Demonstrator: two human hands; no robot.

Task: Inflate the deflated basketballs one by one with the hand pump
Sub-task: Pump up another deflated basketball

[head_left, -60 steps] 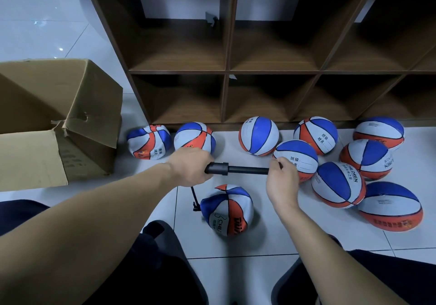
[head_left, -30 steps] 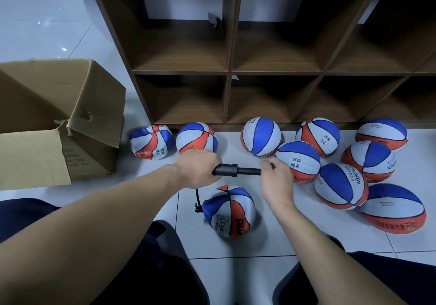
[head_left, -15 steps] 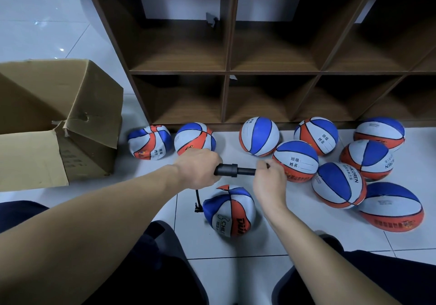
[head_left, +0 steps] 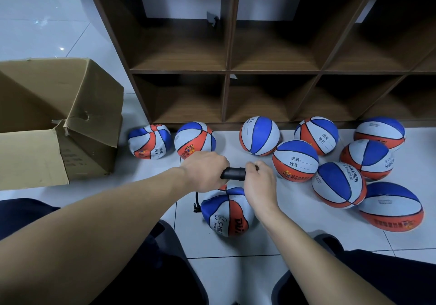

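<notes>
A black hand pump (head_left: 233,173) lies level above the floor between my hands. My left hand (head_left: 205,171) grips its barrel, and my right hand (head_left: 258,179) grips the handle, pushed in close to the barrel. A thin black hose (head_left: 195,202) drops from the pump to a wrinkled, half-flat red, white and blue basketball (head_left: 226,212) on the tiles just below my hands. Two more crumpled balls (head_left: 149,141) lie at the shelf's foot on the left.
Several rounder basketballs (head_left: 339,184) crowd the floor to the right. A dark wooden cubby shelf (head_left: 226,71) stands behind them. An open cardboard box (head_left: 59,115) lies on its side at the left. My knees in dark trousers (head_left: 141,269) frame the bottom.
My right hand has pushed the pump handle leftward into the barrel; the exposed rod has shortened to nothing. My left hand has held the barrel in place.
</notes>
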